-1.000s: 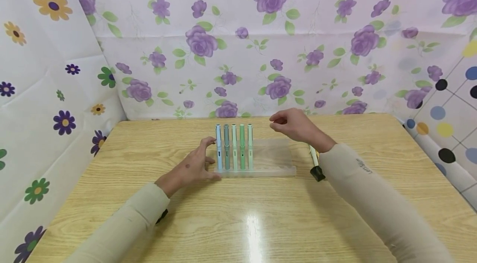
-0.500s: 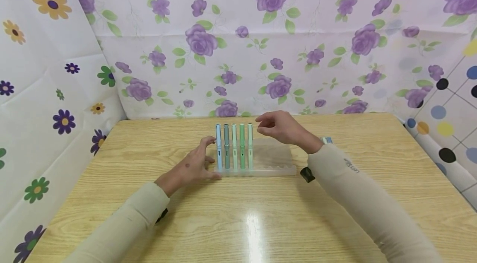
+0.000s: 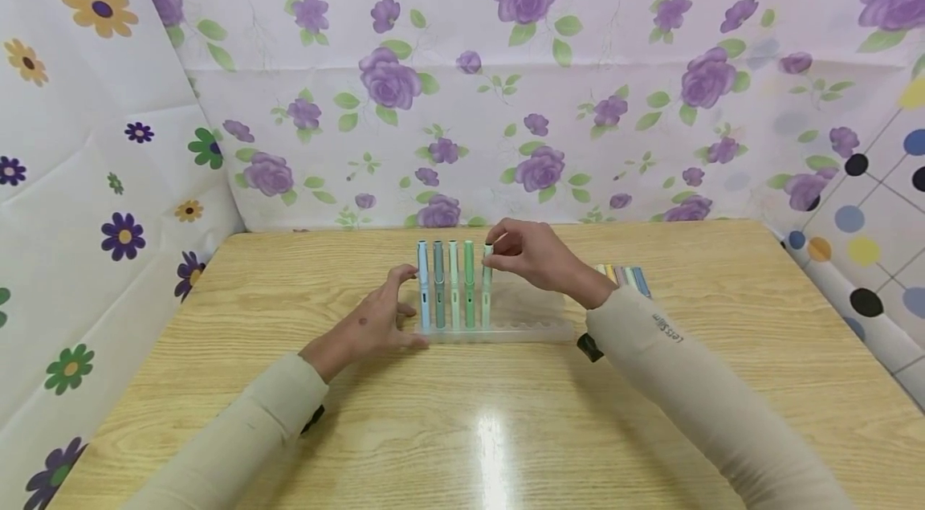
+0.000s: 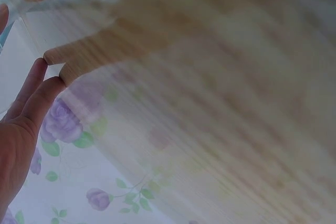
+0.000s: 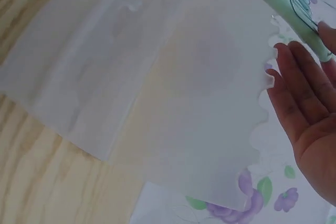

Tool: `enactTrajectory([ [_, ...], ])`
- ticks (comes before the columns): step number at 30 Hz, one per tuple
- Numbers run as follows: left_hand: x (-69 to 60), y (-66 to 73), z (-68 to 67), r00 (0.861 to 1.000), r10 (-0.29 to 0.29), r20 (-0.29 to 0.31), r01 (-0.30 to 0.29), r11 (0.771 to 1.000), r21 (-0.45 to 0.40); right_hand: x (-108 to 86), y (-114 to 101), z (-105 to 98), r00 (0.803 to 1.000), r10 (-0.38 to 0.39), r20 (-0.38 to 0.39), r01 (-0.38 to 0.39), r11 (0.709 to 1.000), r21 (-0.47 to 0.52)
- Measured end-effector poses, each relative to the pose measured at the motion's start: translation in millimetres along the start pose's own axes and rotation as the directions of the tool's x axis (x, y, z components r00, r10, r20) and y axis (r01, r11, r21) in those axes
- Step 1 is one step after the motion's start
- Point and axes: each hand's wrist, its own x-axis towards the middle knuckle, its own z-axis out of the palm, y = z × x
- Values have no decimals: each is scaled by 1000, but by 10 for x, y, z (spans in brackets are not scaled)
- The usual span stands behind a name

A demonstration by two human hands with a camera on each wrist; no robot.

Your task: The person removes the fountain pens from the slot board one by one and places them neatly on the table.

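Pale green pen (image 3: pixel 486 305), rightmost of five in a clear rack (image 3: pixel 531 332) on the desk (image 3: pixel 405 430), its cap pinched by the right hand (image 3: pixel 533 256); left hand (image 3: pixel 372 324), fingers spread apart, at the rack's left end

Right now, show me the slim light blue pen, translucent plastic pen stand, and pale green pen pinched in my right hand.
Slim light blue pen (image 3: pixel 424 285), head view: middle of its length.
Translucent plastic pen stand (image 3: pixel 531 334), head view: bare right part of front ledge.
Pale green pen (image 3: pixel 486 293), head view: upper barrel.
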Motion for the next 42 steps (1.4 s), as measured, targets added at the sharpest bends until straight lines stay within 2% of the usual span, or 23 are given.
enactTrajectory([
  [3, -6, 4, -2, 1000, 2, -3, -2, 1000, -14, -9, 24, 30, 1000, 7, -28, -6, 1000, 27],
  [8, -12, 7, -5, 1000, 0, -1, 0, 1000, -21, -37, 62, 31, 997, -34, -72, 38, 997, 60],
  [15, -17, -1, -14, 1000, 5, -2, -5, 1000, -20, -68, 25, -148, 983, -73, -169, 83, 995, 55],
  [21, -24, -10, -12, 1000, 1, 2, -1, 999, -32, -148, 46, -333, 986, 8, -165, 3, 998, 67],
  [31, -30, -9, 2, 1000, -27, 2, 27, 999, -28, -338, 205, -542, 980, 139, -140, -113, 977, 183],
  [42, -7, -13, -2, 1000, -10, 0, 10, 1000, 0, -491, 435, -792, 966, 228, -125, -208, 966, 153],
])
